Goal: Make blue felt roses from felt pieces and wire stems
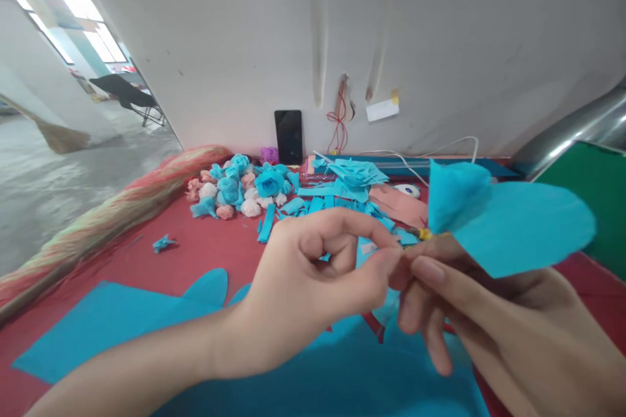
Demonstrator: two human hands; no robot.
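Raised at the right is a blue paper flower (460, 189), a rolled piece with one large rounded petal (533, 225) spreading to the right. My right hand (493, 313) is closed at its base, thumb and fingers pinched just below the petal. A small yellow bit (424, 233) shows where the rolled piece narrows. My left hand (323, 280) has thumb and index finger pinched together, touching the right fingertips. Whatever lies between those left fingers is hidden. Below both hands lie large blue paper sheets (313, 384) and, at left, cut paper pieces (117, 313).
Finished blue, pink and white paper flowers (229, 186) are heaped on the red table (195, 247). Blue paper strips (352, 176) and a pink paper piece (398, 204) lie behind my hands. A phone (288, 137) leans on the white board (220, 45). One blue scrap (163, 243) sits left.
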